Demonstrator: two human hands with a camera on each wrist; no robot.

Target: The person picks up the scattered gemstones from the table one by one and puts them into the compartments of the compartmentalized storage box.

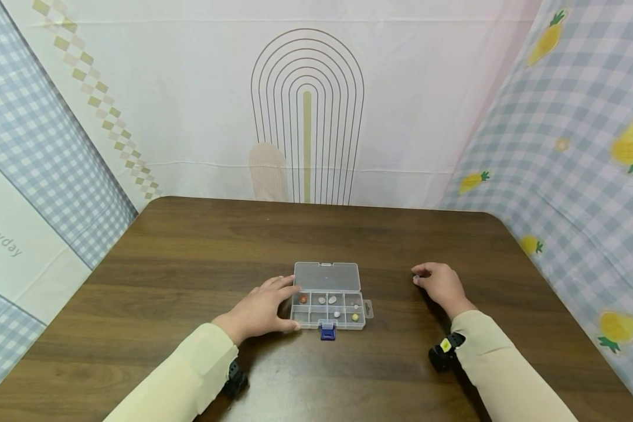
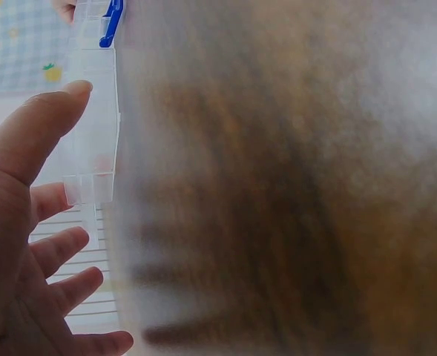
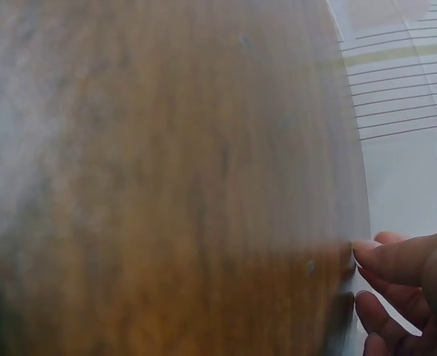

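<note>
A clear plastic compartment box [image 1: 308, 324] stands on the wooden table, its lid [image 1: 327, 276] folded back. Several small stone-like pieces sit in its cells, among them an orange-brown piece [image 1: 303, 299], a white piece [image 1: 332, 299] and a yellow piece [image 1: 355, 317]. Along the box's left end rests my left hand [image 1: 258, 310], thumb at the front corner and index finger by the hinge side, other fingers spread. Well to the right of the box, my right hand [image 1: 443, 287] pinches a small pale piece [image 1: 416, 277] between thumb and index fingertip, low at the tabletop.
A blue latch [image 1: 327, 333] hangs off the box's front, and a clear hanging tab [image 1: 368, 309] sticks out at its right end. Behind the table [image 1: 216, 234] hangs a white patterned cloth [image 1: 200, 105]; a checked cloth [image 1: 569, 146] drapes along the right side.
</note>
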